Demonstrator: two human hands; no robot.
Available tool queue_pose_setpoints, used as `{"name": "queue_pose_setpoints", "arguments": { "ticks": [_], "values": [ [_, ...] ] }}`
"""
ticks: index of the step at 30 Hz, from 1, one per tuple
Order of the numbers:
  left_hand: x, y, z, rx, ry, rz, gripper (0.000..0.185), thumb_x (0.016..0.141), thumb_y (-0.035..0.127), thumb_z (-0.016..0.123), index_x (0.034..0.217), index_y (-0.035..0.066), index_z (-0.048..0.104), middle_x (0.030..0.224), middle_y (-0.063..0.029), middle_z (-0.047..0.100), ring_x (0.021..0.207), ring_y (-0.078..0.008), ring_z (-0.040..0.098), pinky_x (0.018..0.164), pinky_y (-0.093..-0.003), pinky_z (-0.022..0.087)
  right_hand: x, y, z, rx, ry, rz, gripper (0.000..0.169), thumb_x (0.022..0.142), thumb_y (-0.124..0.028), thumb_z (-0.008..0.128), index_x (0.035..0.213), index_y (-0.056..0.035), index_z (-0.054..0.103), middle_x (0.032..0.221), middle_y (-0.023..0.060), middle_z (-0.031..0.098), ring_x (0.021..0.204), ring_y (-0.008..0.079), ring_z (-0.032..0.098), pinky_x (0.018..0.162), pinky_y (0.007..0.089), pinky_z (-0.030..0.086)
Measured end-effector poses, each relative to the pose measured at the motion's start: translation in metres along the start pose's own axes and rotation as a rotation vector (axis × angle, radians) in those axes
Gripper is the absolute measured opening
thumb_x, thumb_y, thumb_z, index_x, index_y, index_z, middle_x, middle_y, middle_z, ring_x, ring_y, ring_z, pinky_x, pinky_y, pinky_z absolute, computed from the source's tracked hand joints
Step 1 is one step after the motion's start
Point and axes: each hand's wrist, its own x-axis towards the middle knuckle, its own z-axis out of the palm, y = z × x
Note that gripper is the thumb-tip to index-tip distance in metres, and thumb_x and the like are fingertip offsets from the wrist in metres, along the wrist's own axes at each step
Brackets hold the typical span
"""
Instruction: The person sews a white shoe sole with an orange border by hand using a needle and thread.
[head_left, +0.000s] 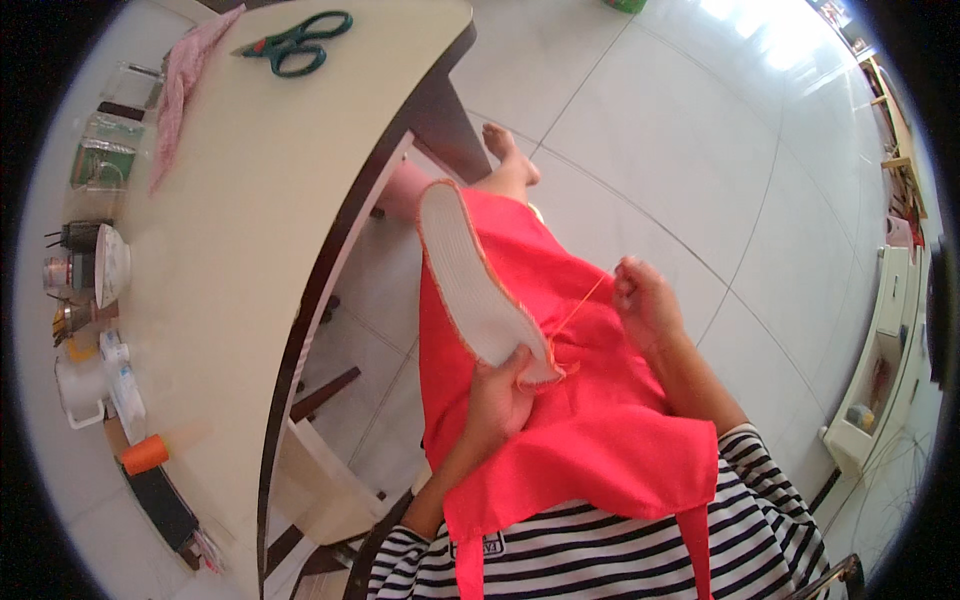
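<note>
A white ribbed insole (469, 277) with orange stitching around its edge lies at a slant above my lap. My left hand (501, 397) grips its lower end, the thumb pressed on the upper face. From that end an orange thread (581, 306) runs taut up and right to my right hand (645, 300). The fingers there are closed on the thread, and whether they also hold a needle is too small to tell. Loose orange strands hang by the insole's lower tip. Beneath both hands spreads a red apron (517, 236).
To the left stands a cream table (225, 262) with a dark edge. On it are green-handled scissors (300, 46), a pink cloth (187, 82), a bowl (112, 266), a white mug (79, 386) and an orange thread spool (145, 454). A white cabinet (862, 435) stands far right.
</note>
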Motion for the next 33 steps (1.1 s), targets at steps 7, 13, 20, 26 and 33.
{"name": "queue_pose_setpoints", "arguments": {
  "ticks": [7,13,20,26,33],
  "values": [
    [0.000,0.000,0.001,0.062,0.015,0.106,0.026,0.079,0.000,0.047,0.105,0.003,0.046,0.098,-0.0101,0.055,0.089,-0.0221,0.054,0.080,-0.0362,0.044,-0.018,-0.053,-0.003,0.219,-0.219,0.045,0.009,0.085,-0.012,0.041,0.077,-0.0072,0.043,0.061,-0.0041,0.036,0.047,0.0049,0.032,0.040,0.0142,0.034],
    [0.000,-0.001,0.000,0.139,0.063,0.145,0.026,0.078,-0.001,0.048,0.104,0.001,0.046,0.096,-0.0115,0.055,0.087,-0.0222,0.055,0.078,-0.0350,0.044,0.003,-0.127,-0.052,0.362,-0.290,-0.447,0.006,0.084,-0.001,0.037,0.079,0.0007,0.039,0.061,-0.0006,0.033,0.051,0.0076,0.032,0.051,0.0204,0.037],
    [-0.003,0.000,0.003,0.178,0.100,0.205,0.023,0.078,0.000,0.050,0.101,0.001,0.050,0.096,-0.0067,0.055,0.085,-0.0147,0.053,0.077,-0.0281,0.042,-0.002,-0.125,-0.056,0.233,-0.130,-0.440,0.019,0.084,-0.001,0.038,0.100,0.0088,0.038,0.070,0.0035,0.039,0.063,0.0106,0.045,0.080,0.0279,0.045],
    [-0.005,0.007,0.010,0.268,0.226,0.272,0.020,0.079,0.000,0.049,0.098,-0.001,0.052,0.096,-0.0048,0.055,0.085,-0.0111,0.051,0.077,-0.0248,0.040,-0.019,-0.117,-0.028,0.107,-0.103,-0.396,0.014,0.086,-0.003,0.037,0.097,0.0042,0.042,0.064,-0.0002,0.036,0.056,0.0065,0.038,0.060,0.0193,0.042],
    [-0.003,0.012,0.007,0.261,0.280,0.336,0.020,0.079,0.001,0.048,0.098,-0.002,0.052,0.096,-0.0047,0.055,0.085,-0.0110,0.050,0.077,-0.0247,0.039,-0.039,-0.135,-0.051,0.176,-0.469,-0.302,0.016,0.087,-0.008,0.034,0.095,0.0011,0.044,0.056,-0.0031,0.026,0.043,0.0037,0.020,0.035,0.0164,0.020]
  ]
}}
